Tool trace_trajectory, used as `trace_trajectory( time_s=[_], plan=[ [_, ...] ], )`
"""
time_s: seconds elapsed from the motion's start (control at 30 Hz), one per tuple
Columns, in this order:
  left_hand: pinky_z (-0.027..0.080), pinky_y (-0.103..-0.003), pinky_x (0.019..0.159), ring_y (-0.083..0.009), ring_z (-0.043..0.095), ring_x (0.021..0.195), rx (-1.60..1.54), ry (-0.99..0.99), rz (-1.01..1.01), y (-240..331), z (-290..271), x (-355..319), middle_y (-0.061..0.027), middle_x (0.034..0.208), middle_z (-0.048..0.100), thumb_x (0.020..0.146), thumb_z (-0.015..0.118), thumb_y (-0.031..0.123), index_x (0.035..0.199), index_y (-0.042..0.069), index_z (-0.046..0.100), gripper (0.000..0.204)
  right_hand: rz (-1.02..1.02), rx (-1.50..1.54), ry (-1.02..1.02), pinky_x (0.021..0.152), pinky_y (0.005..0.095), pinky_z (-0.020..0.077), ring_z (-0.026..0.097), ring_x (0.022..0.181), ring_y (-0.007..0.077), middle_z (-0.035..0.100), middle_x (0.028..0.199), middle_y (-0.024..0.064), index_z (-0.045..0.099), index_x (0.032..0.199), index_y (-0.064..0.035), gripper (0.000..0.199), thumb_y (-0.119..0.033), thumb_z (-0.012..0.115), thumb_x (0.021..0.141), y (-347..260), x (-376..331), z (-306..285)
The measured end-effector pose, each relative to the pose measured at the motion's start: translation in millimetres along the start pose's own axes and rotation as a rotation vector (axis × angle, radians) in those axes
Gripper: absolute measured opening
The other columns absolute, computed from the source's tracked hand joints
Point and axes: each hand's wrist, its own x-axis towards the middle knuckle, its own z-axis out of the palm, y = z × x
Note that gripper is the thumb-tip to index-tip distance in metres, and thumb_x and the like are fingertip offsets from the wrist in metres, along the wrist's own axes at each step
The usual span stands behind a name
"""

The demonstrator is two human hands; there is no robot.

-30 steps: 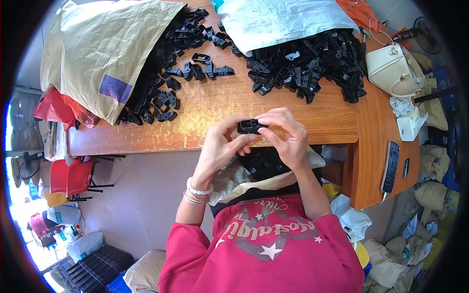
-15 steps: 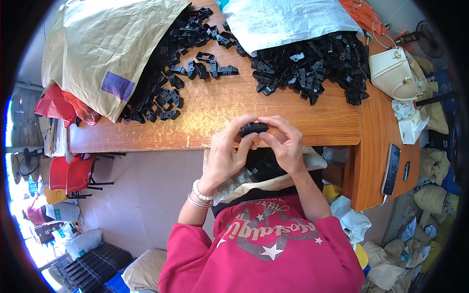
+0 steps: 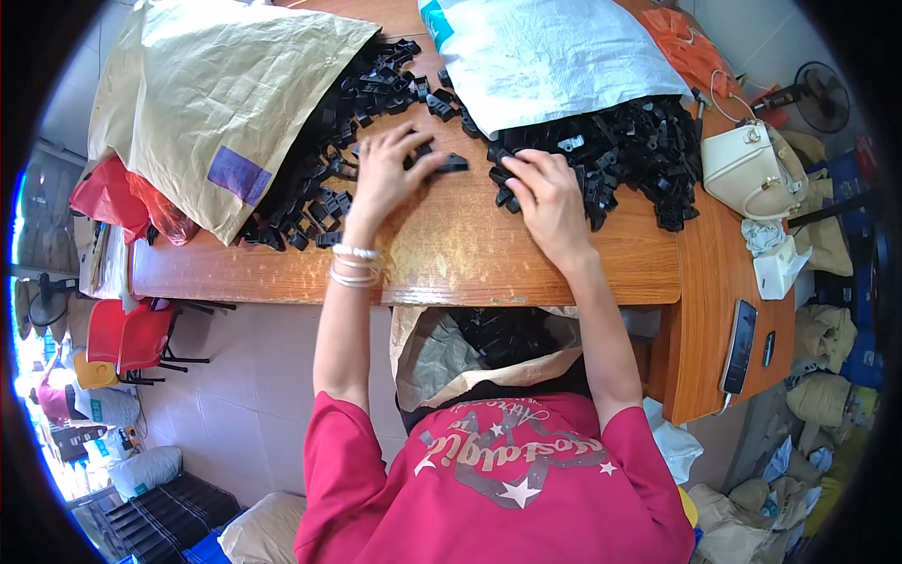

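Over the loose black plastic parts (image 3: 455,164) in the middle of the table, my left hand (image 3: 385,179) is open, fingers spread and slightly blurred, with parts partly hidden beneath it. My right hand (image 3: 550,197) is at the left edge of a heap of black plastic parts (image 3: 639,160), fingers and thumb closed on one black plastic part (image 3: 501,152). That heap spills from a white woven sack (image 3: 554,66). More black parts (image 3: 324,202) spill from a tan paper sack (image 3: 225,103) at the left. An open paper bag (image 3: 413,352) holding black parts sits at my lap.
The wooden table (image 3: 451,268) continues into a side section at the right. A cream handbag (image 3: 752,169), a white tissue box (image 3: 782,268) and a phone (image 3: 739,348) rest there. Red chairs (image 3: 132,334) stand at the left; several sacks (image 3: 752,517) lie at the lower right.
My hands have separated and reached forward, left hand to the loose parts, right hand to the right heap. The black piece they held together above the table edge is no longer between them.
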Motion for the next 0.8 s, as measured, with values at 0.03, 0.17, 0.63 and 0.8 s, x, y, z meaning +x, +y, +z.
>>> trace_trajectory(
  time_s=[0.03,0.17,0.63,0.8],
  plan=[
    [0.018,-0.051,0.112,-0.0341,0.039,0.129,0.034,0.045,0.064,5.2,4.5,-7.3,-0.0142,0.138,0.048,0.081,0.064,0.054,0.122,0.014,0.063,0.057,-0.02,-0.06,-0.041,0.081,0.037,0.0444,0.054,0.095,0.0245,0.06,0.105,0.0078,0.068,0.103,-0.0035,0.024,-0.01,0.068,0.079,-1.4,-0.4,2.5],
    [0.022,-0.053,0.109,-0.0364,0.042,0.125,-0.022,0.034,0.129,50.8,1.5,-42.4,-0.02,0.131,0.051,0.079,0.069,0.045,0.119,0.01,0.063,0.053,-0.038,-0.102,-0.085,0.08,0.038,0.0439,0.054,0.094,0.0263,0.057,0.105,0.0106,0.065,0.106,-0.0015,0.03,-0.003,0.066,0.076,-10.2,-21.8,5.3],
    [0.045,-0.04,0.082,-0.0308,0.052,0.094,0.286,0.006,0.1,89.3,0.1,-59.6,-0.014,0.095,0.057,0.072,0.066,0.003,0.088,-0.002,0.064,0.016,0.22,0.232,0.175,0.073,0.0355,0.0488,0.06,0.083,0.0287,0.062,0.093,0.0135,0.066,0.105,0.0015,0.026,0.004,0.065,0.079,-27.8,-73.3,-25.8],
    [0.046,-0.042,0.088,-0.0369,0.055,0.106,-0.025,0.453,0.381,102.0,5.6,-78.9,-0.0179,0.106,0.058,0.072,0.063,-0.004,0.098,0.0,0.061,0.026,0.283,0.355,0.193,0.079,0.0335,0.0498,0.063,0.089,0.0282,0.065,0.097,0.0141,0.066,0.105,0.0008,0.024,0.003,0.063,0.081,-46.6,-77.4,-40.3]
  ],
)
